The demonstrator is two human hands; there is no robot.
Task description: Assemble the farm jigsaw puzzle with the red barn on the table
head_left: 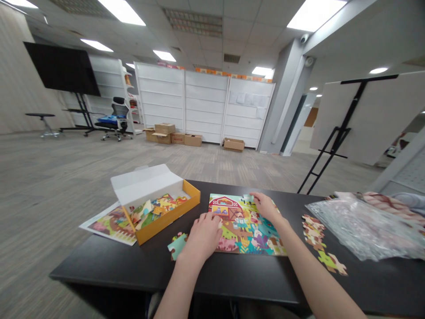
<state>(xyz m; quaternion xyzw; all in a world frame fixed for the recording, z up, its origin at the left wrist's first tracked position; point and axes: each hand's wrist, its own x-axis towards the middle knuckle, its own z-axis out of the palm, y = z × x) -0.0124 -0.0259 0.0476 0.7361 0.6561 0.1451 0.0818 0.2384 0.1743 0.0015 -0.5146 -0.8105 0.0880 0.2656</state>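
A colourful farm puzzle [242, 226] with a red barn lies on the black table. At its top edge, the fingertips of my right hand [265, 207] are on a pale puzzle piece [247, 199]. My left hand [205, 235] rests over the puzzle's left edge, its fingers bent and close together; whatever is under them is hidden. Just left of that hand are a few loose pieces [178, 244], one pale green. An open yellow box [169, 218] with a white lid holds several more pieces.
A printed picture sheet [114, 223] lies partly under the box. Further loose pieces [314, 235] form a line on the right, beside a clear plastic bag [361, 226] and striped cloth [388, 204]. The black table's [133, 270] front edge is near me; an easel stands beyond.
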